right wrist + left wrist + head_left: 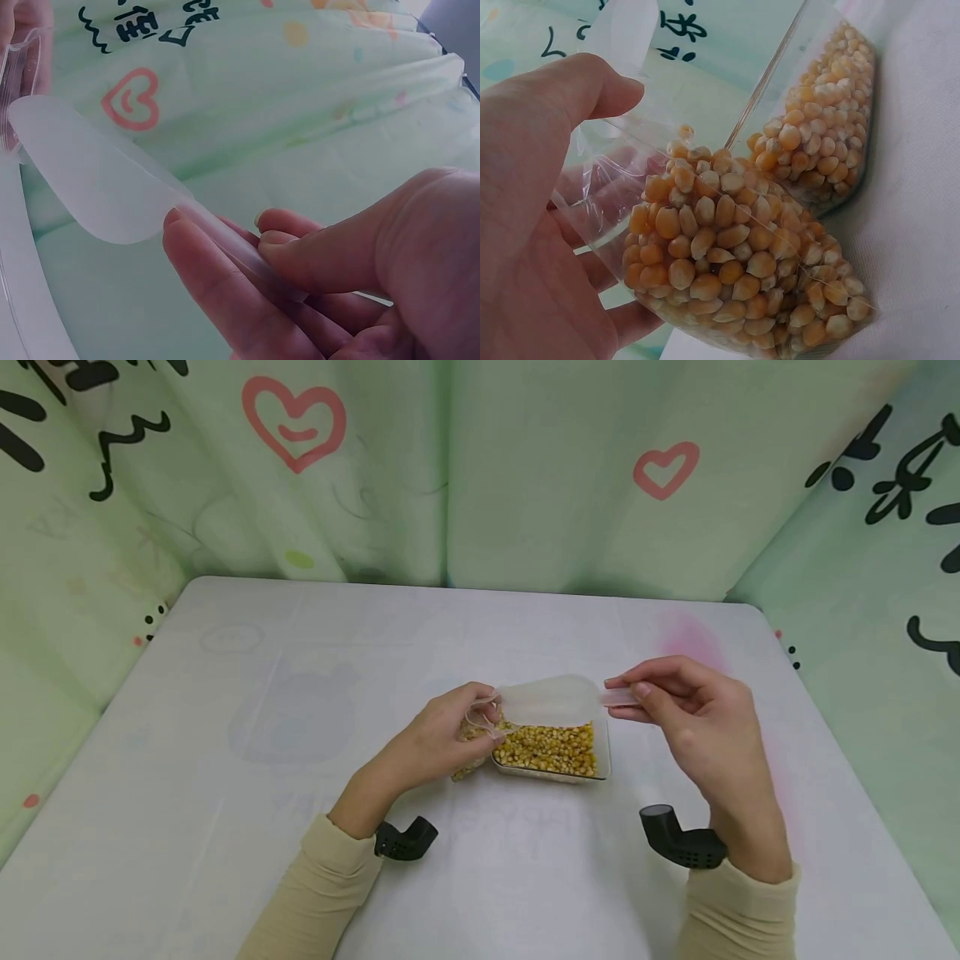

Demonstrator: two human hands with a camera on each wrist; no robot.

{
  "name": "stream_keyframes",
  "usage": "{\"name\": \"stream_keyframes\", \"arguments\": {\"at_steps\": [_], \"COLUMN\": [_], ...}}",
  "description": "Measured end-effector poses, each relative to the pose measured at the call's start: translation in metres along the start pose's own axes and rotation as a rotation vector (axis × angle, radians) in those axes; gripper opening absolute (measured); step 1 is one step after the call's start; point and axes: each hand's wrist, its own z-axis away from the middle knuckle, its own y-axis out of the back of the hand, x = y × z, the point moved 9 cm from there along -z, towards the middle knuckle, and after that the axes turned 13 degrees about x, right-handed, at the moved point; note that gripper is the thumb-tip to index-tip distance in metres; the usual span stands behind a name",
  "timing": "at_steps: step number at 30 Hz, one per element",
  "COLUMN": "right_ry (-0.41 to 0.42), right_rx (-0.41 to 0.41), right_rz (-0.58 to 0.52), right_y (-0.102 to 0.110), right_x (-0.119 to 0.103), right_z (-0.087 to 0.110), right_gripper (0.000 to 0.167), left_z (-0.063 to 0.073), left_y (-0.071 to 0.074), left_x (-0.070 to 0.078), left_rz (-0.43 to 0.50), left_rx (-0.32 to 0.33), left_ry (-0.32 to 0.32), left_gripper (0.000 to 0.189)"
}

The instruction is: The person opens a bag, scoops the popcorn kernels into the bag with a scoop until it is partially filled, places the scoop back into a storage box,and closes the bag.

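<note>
My left hand [438, 731] grips the mouth of a clear plastic bag [720, 262] full of yellow corn kernels, its thumb and fingers on either side of the film. Right beside the bag stands a clear rectangular container [603, 747] with a layer of corn kernels [547, 752] in it. My right hand [701, 718] pinches the handle of a translucent white scoop [97, 176] between thumb and fingers. In the head view the scoop's flat blade overlaps the far part of the container, and its tip reaches the bag's mouth. No kernels show on the blade.
A white cloth covers the table [300, 693]. Green curtains [525, 468] with hearts and black lettering hang behind it and at both sides. Each wrist wears a black camera mount [678, 839], close above the table.
</note>
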Motion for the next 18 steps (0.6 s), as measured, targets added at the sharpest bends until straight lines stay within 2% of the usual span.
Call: {"name": "stream_keyframes", "arguments": {"at_steps": [12, 18], "right_ry": [-0.036, -0.044], "right_rx": [0.027, 0.079], "right_rz": [0.019, -0.024], "right_y": [0.009, 0.024], "right_x": [0.001, 0.001], "right_z": [0.0, 0.0], "right_gripper": [0.015, 0.017], "left_z": [0.001, 0.0], "left_y": [0.003, 0.006], "left_x": [0.0, -0.001], "left_rz": [0.014, 0.011], "left_rx": [0.01, 0.041], "left_ry": [0.028, 0.036], "left_gripper": [0.044, 0.045]}}
